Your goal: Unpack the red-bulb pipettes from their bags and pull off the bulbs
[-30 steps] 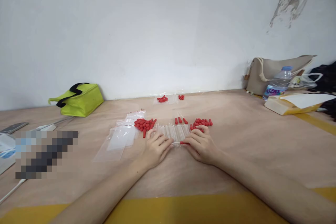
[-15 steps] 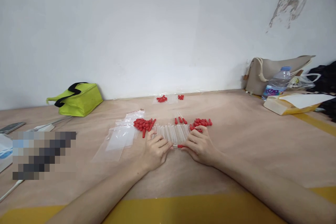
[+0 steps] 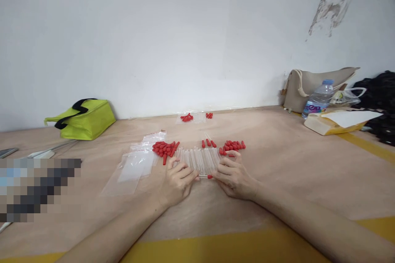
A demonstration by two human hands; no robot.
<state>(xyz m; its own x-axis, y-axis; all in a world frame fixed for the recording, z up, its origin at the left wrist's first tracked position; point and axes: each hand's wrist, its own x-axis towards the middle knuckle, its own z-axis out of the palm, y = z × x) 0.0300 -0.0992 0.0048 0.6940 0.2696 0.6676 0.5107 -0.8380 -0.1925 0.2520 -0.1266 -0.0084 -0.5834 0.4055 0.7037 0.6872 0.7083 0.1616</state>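
Between my hands lies a dropper in two joined parts, a clear tube (image 3: 203, 176) with a red rubber bulb (image 3: 210, 176) at its right end. My left hand (image 3: 182, 178) pinches the tube. Closed fingers of my right hand (image 3: 233, 176) grip the bulb, hiding part of it. Just beyond the hands is a row of clear tubes (image 3: 197, 159) laid side by side. Heaps of red bulbs lie at its left (image 3: 165, 148) and right (image 3: 233, 146) ends. Several bulbs fitted on tubes (image 3: 208, 143) rest behind the row.
Clear zip bags (image 3: 135, 166) lie left of the tubes. Further back, near the wall, are more red bulbs (image 3: 187, 118). A lime-green bag (image 3: 89, 121) stands at the left; a water bottle (image 3: 319, 98), a beige bag (image 3: 296, 90) and a yellow-white envelope (image 3: 336, 122) are at the right.
The view has shifted slightly, so the things appear a little further left. Less of the red bulb and more of the tube shows between my fingers.
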